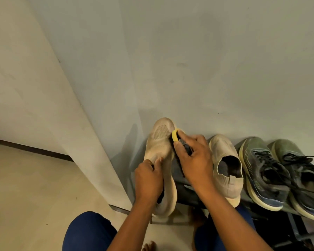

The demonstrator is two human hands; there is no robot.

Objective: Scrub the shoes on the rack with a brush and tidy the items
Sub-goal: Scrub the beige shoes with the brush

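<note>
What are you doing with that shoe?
A person is cleaning shoes. The left hand holds a beige shoe up by its opening, toe pointing at the wall. The right hand grips a brush with a yellow end and presses it against the shoe's side. The matching beige shoe and two grey-green laced sneakers sit in a row on the rack, waiting.
</note>
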